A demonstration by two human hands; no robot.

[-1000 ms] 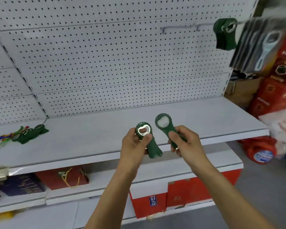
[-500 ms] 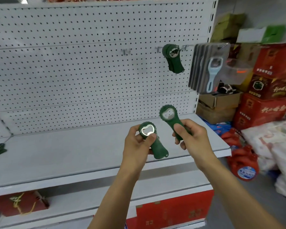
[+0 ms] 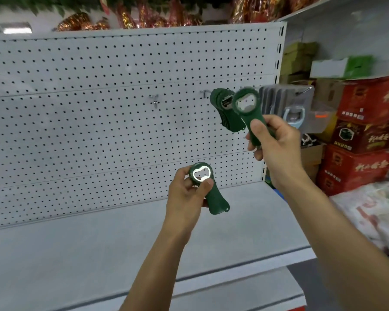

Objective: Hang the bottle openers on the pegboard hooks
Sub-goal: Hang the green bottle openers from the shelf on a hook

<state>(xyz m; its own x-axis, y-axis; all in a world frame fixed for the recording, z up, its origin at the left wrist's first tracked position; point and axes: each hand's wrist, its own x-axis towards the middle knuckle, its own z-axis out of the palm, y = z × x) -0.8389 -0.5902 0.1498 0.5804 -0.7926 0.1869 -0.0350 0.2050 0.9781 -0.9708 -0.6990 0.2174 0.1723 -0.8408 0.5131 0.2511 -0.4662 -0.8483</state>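
Note:
My right hand point(image 3: 275, 144) grips a green bottle opener point(image 3: 248, 111) by its handle, raised with its ring end just in front of several green openers point(image 3: 225, 116) that hang on a pegboard hook point(image 3: 204, 93). My left hand point(image 3: 186, 196) is lower, above the shelf, and holds a second green bottle opener point(image 3: 208, 187) by its metal-ringed head, handle pointing down to the right. An empty hook point(image 3: 155, 101) sticks out of the white pegboard point(image 3: 76, 120) further left.
A grey shelf point(image 3: 99, 243) runs below the pegboard. Carded blue openers point(image 3: 293, 113) hang to the right of the green ones. Red cartons point(image 3: 364, 135) and white bags point(image 3: 373, 216) stand on the right past the shelf's end.
My right hand has lifted its opener up to the hanging green openers. The view has tilted up and shifted right. My left hand keeps its opener low.

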